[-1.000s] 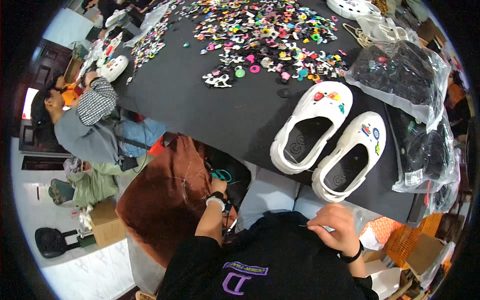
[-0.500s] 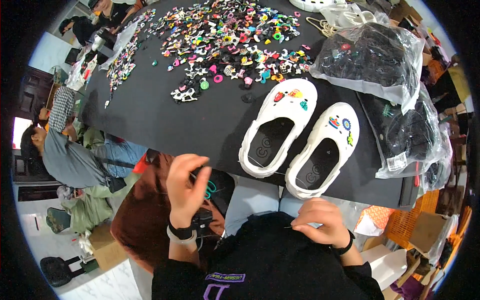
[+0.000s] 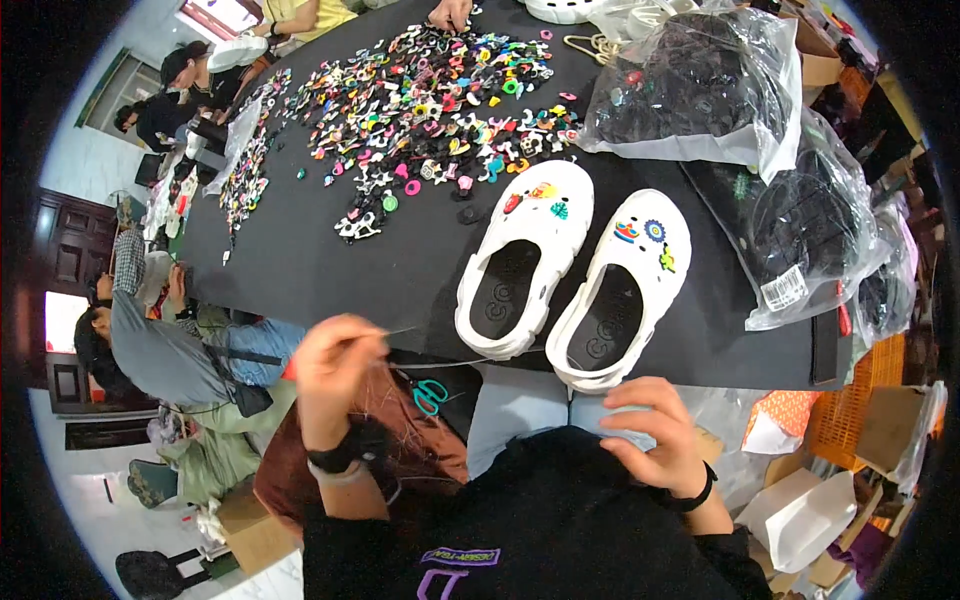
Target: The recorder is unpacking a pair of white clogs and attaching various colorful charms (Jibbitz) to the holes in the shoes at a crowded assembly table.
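Observation:
Two white clogs stand side by side on the black table, toes pointing away from me. The left clog carries red, yellow and green charms; the right clog has a boat-like, a blue round and a green-yellow charm. Left of them, my left hand is closed in a pinch on a thin pale strand that sticks out past the fingertips. Another thin clear line runs by the clogs' heels. My right hand is just below the right clog's heel, fingers apart and holding nothing I can see.
A big pile of colourful shoe charms covers the table's far part. Clear bags of black clogs lie at the right. Teal-handled scissors rest on dark cloth by my lap. Other people sit at the left; another person's hand reaches into the pile.
My right hand's pinch has opened. My left hand, loosely open before, now pinches the thin strand. The view has shifted, and another person's hand has appeared at the far edge of the charms.

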Demonstrator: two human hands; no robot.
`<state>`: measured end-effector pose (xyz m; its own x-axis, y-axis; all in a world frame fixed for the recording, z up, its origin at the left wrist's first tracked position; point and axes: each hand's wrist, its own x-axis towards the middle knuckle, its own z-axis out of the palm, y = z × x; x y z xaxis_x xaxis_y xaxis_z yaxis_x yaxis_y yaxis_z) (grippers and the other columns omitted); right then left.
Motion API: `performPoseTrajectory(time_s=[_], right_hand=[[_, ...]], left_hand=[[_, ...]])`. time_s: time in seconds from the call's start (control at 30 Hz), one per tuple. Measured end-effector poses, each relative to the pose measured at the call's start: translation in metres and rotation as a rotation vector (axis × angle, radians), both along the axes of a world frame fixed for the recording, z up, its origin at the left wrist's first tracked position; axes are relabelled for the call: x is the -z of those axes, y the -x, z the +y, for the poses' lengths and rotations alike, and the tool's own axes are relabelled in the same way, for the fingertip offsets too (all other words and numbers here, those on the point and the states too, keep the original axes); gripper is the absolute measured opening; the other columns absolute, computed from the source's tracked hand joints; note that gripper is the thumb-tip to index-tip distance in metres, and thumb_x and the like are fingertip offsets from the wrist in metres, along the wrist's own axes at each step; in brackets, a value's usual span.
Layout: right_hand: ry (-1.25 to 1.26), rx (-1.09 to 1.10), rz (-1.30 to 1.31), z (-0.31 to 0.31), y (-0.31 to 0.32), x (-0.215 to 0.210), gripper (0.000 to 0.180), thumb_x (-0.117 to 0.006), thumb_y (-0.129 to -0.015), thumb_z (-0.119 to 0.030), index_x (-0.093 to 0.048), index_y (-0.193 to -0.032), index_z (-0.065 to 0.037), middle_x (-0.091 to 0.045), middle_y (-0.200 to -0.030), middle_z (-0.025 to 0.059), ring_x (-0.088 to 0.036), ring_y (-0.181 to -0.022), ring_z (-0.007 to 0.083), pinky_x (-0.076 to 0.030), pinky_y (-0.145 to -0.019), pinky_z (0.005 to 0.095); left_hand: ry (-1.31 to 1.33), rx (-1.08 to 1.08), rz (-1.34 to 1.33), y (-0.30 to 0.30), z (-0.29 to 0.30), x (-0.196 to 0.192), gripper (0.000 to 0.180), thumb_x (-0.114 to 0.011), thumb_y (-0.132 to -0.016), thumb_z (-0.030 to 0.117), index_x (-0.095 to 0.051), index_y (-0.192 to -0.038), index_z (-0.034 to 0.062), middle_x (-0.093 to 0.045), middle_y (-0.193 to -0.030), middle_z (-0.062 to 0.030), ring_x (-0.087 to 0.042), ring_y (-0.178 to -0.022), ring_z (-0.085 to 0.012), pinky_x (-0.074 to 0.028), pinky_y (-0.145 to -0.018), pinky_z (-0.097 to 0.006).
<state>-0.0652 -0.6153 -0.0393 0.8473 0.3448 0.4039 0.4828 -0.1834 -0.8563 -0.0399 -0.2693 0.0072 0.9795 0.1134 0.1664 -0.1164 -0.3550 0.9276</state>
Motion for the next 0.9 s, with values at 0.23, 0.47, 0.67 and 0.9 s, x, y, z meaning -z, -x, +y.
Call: performPoseTrajectory(time_s=[0.23, 0.47, 0.67, 0.9], right_hand=[[0.026, 0.066, 0.030, -0.007, -0.006, 0.007, 0.021, -0.074, -0.070, -0.001, -0.069, -0.090, -0.007, -0.063, -0.104, 0.0110, -0.059, -0.096, 0.0291, -0.046, -0.083, 0.0399], [0.045, 0.150, -0.026, -0.012, -0.019, 0.011, 0.014, -0.066, -0.075, 0.001, -0.063, -0.087, -0.003, -0.058, -0.100, 0.0133, -0.055, -0.095, 0.0287, -0.044, -0.084, 0.0393], [0.163, 0.179, -0.109, -0.003, -0.030, -0.004, 0.020, -0.064, -0.072, 0.009, -0.063, -0.089, -0.003, -0.060, -0.100, 0.0138, -0.056, -0.095, 0.0303, -0.044, -0.086, 0.0403], [0.552, 0.017, -0.117, 0.019, -0.042, -0.018, 0.050, -0.077, -0.072, -0.012, -0.059, -0.118, -0.006, -0.064, -0.099, 0.0078, -0.059, -0.093, 0.0268, -0.042, -0.086, 0.0412]], left_hand=[[0.314, -0.580, 0.156, 0.129, 0.129, 0.085, 0.007, -0.058, -0.095, 0.012, -0.061, -0.094, 0.0050, -0.059, -0.074, -0.0009, -0.053, -0.060, -0.0091, -0.044, -0.054, -0.023], [0.138, -1.213, 0.626, 0.300, 0.180, 0.229, 0.019, -0.065, -0.092, 0.013, -0.066, -0.102, -0.0026, -0.064, -0.075, -0.0068, -0.056, -0.055, -0.0118, -0.048, -0.045, -0.029], [0.520, -1.515, 0.589, 0.389, 0.187, 0.314, 0.014, -0.063, -0.090, 0.006, -0.065, -0.096, -0.0057, -0.066, -0.076, -0.0146, -0.057, -0.055, -0.0174, -0.049, -0.045, -0.032], [-0.526, -1.413, 0.773, 0.346, 0.215, 0.331, 0.049, -0.067, -0.087, 0.009, -0.047, -0.128, -0.0088, -0.062, -0.109, -0.0223, -0.060, -0.093, -0.0330, -0.047, -0.090, -0.041]])
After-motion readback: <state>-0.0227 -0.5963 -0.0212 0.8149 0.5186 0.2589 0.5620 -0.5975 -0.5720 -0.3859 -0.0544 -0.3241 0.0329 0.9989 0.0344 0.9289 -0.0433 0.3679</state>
